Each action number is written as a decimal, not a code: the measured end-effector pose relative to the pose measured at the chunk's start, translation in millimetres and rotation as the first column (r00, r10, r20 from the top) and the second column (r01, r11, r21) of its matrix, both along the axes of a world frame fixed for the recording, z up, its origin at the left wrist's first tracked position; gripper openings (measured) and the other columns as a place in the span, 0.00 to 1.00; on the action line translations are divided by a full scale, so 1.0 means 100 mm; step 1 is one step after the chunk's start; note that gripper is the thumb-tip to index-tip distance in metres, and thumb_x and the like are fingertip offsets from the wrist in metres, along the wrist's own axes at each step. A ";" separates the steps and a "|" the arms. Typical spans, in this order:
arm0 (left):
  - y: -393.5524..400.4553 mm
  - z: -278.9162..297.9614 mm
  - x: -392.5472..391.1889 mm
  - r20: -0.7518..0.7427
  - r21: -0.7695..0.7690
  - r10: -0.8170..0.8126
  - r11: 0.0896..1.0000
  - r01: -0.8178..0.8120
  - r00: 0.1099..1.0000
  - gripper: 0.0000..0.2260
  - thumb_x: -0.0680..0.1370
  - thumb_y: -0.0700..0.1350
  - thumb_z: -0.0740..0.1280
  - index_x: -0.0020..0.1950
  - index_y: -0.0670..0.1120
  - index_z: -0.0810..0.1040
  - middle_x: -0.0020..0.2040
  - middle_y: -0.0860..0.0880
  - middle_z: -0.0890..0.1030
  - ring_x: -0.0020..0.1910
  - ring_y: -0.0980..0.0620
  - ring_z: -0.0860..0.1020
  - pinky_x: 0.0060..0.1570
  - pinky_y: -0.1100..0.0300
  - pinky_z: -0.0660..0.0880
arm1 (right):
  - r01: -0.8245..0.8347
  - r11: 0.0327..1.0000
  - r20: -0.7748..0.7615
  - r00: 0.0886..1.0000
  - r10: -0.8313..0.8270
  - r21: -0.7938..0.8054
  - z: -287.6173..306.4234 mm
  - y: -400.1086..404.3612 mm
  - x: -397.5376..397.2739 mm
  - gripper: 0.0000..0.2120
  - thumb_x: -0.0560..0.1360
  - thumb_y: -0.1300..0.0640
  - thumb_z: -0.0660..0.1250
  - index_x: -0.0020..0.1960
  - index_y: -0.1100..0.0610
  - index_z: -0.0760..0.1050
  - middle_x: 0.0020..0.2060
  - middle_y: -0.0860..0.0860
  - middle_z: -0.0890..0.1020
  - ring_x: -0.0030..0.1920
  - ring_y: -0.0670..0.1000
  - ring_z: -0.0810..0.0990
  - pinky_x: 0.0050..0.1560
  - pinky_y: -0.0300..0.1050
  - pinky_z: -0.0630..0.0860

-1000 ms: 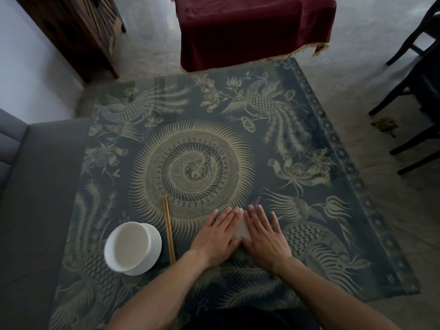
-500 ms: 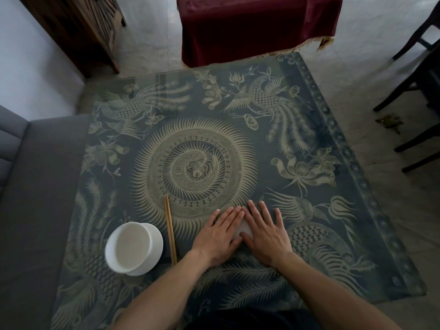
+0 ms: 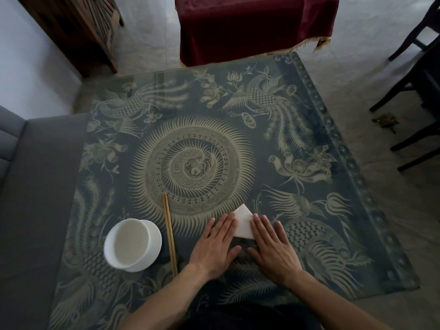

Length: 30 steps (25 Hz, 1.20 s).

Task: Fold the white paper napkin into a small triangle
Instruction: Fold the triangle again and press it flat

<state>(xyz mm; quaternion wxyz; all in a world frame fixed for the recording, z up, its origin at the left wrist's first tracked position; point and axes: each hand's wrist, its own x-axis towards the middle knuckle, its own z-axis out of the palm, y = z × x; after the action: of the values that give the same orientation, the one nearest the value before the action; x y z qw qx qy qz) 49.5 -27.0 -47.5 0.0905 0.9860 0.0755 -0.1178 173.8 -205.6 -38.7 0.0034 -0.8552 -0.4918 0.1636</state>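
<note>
A white paper napkin [image 3: 243,221] lies flat on the patterned table [image 3: 309,129] near the front edge, folded into a small triangle with its tip pointing away from me. My left hand [image 3: 215,247] rests flat beside its left edge, fingers straight and together, fingertips touching the paper. My right hand [image 3: 273,247] lies flat on the other side, its fingertips over the triangle's right corner. Neither hand grips anything. The napkin's lower corners are partly hidden by my fingers.
A white bowl on a white saucer [image 3: 132,245] stands at the front left. A pair of wooden chopsticks [image 3: 169,233] lies between the bowl and my left hand. A grey sofa [image 3: 35,186] borders the table's left side; dark chair legs [image 3: 409,96] stand at the right.
My two hands have slid apart and back toward me, uncovering the folded triangle that they had been pressing flat.
</note>
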 end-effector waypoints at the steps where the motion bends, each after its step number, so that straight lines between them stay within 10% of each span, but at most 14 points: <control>1: 0.03 0.00 -0.07 0.003 0.012 0.019 1.000 -0.019 1.000 0.31 0.83 0.60 0.44 0.80 0.43 0.46 0.80 0.46 0.44 0.79 0.49 0.42 0.74 0.47 0.44 | 0.016 1.000 0.002 1.000 -0.016 -0.001 0.01 -0.05 0.00 0.34 0.81 0.38 0.44 0.79 0.59 0.50 0.79 0.53 0.51 0.78 0.55 0.47 0.73 0.61 0.47; 17: -0.05 0.15 -0.14 -0.040 0.000 0.047 0.999 -0.047 0.998 0.30 0.84 0.58 0.46 0.79 0.41 0.52 0.80 0.44 0.50 0.79 0.47 0.47 0.73 0.46 0.49 | -0.028 0.998 -0.002 1.000 0.028 0.050 0.13 -0.01 -0.11 0.33 0.81 0.41 0.50 0.77 0.61 0.56 0.78 0.57 0.57 0.77 0.57 0.52 0.72 0.60 0.50; 25: -0.07 0.04 0.18 -0.084 0.006 -0.021 1.000 0.021 0.996 0.31 0.81 0.62 0.36 0.78 0.44 0.33 0.78 0.48 0.32 0.75 0.53 0.29 0.73 0.51 0.32 | -0.090 0.995 -0.031 0.995 0.091 0.030 0.09 0.18 -0.09 0.32 0.81 0.42 0.44 0.79 0.60 0.46 0.78 0.55 0.47 0.77 0.56 0.45 0.72 0.55 0.43; 30: 0.01 -0.01 -0.12 -0.017 0.010 0.060 0.998 -0.060 0.998 0.30 0.83 0.59 0.44 0.80 0.42 0.49 0.80 0.45 0.48 0.79 0.47 0.45 0.73 0.48 0.46 | -0.116 0.993 -0.060 0.992 0.115 -0.002 0.03 0.20 -0.05 0.35 0.80 0.37 0.41 0.78 0.58 0.38 0.77 0.53 0.38 0.76 0.54 0.34 0.73 0.55 0.36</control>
<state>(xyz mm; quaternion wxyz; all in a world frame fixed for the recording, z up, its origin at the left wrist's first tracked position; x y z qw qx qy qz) 37.7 -26.0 -48.7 0.0888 0.9826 0.1063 -0.1234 168.9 -186.1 -35.7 0.0061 -0.8200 -0.5396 0.1905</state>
